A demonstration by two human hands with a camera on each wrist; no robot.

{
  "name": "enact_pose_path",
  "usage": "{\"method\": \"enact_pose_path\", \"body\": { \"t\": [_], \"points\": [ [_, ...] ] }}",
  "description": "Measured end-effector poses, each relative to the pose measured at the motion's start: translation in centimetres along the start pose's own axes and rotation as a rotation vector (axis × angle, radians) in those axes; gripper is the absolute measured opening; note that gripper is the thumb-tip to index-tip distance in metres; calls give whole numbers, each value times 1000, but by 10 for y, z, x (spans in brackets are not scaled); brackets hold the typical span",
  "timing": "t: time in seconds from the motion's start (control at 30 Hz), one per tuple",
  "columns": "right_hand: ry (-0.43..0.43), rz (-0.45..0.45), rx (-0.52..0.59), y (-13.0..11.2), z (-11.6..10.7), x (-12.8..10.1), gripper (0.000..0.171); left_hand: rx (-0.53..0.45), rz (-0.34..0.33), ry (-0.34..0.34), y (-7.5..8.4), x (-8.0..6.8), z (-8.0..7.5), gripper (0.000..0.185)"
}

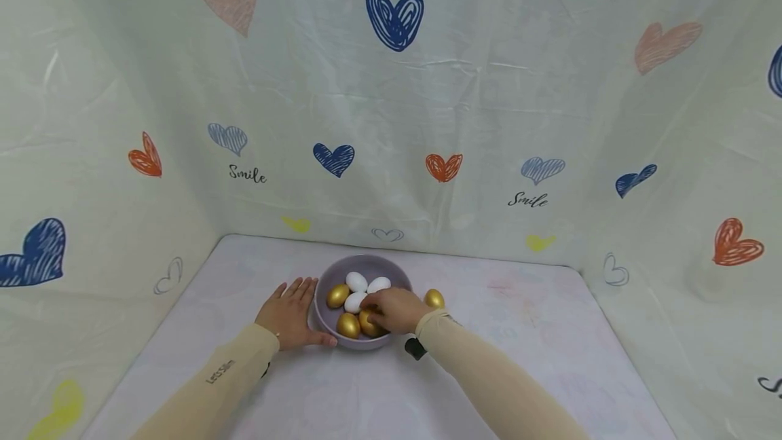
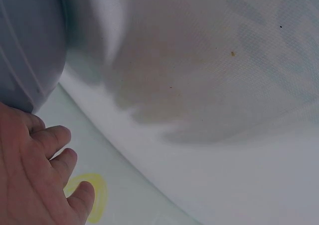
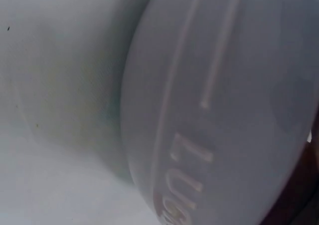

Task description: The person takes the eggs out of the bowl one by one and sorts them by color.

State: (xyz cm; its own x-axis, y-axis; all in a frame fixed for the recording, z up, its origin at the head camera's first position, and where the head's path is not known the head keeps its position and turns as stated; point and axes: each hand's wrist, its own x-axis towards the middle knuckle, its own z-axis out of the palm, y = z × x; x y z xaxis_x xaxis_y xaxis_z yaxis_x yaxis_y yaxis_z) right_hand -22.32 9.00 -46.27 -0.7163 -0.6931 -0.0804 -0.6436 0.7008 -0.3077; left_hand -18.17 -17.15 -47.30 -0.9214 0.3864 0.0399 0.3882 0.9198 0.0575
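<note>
Head view: lit evenly and softly, moderately bright, seemingly from above. Small highlights on the gold eggs [image 1: 348,325]. Pale streaks of glare along creases in the sheeting [image 1: 479,114]. Faint, soft-edged shading on the table [image 1: 550,318]. Printed hearts [image 1: 738,243] readable throughout, stretched and slanted toward the side edges.

Left wrist: dimmer, greyer. Broad, diffuse shadow across the table, paler at lower right. Fingers [image 2: 54,139] shaded but fairly clear; bowl [image 2: 30,40] soft in the upper corner.

Right wrist: dim, low in contrast. Bowl very close, hazy, out of focus; raised lettering [image 3: 196,185] soft-edged. Murky shadow alongside, near-black at lower right.
</note>
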Motion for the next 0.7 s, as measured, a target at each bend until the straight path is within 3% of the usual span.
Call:
{"method": "enact_pose_path", "body": {
  "t": [0.37, 0.7],
  "points": [
    [-70, 59, 45, 0, 4, 7, 47, 4, 4, 17, -3, 1, 8, 134],
    [-99, 74, 68, 1, 7, 9, 53, -14, -2, 5, -1, 1, 4, 133]
  ]
}}
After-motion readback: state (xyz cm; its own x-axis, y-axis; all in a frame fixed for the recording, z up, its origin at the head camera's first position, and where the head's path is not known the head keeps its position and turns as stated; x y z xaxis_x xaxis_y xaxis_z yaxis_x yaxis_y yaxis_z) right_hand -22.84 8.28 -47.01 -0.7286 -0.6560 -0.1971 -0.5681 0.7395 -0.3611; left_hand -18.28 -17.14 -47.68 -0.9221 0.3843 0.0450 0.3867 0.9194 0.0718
